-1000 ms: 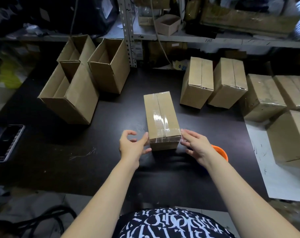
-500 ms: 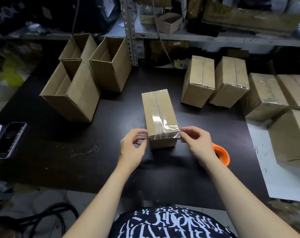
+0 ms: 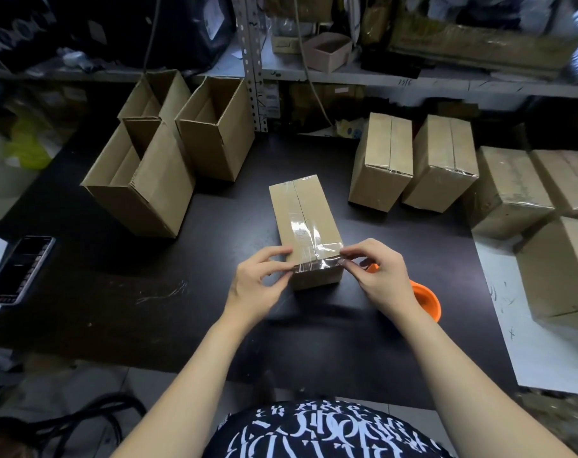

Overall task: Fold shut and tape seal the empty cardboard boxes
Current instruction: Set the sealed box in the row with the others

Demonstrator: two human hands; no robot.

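Head view: curled fingers (image 3: 276,253) of the left hand (image 3: 258,285) and right hand (image 3: 380,279) pinch the ends of a clear tape strip (image 3: 317,266) across the near top edge of the closed box (image 3: 306,209), mid-tabletop (image 3: 198,292). Edge sealing looks underway; next, the ends likely need pressing down flat.

place: packing stockroom | slotted metal shelving (image 3: 253,61) crammed with goods, beyond the left hand (image 3: 258,282) | open cardboard boxes (image 3: 142,180) ahead-left of it | taped boxes (image 3: 383,166) ahead-right of the right hand (image 3: 377,276) | orange tape roll (image 3: 426,300) beside it
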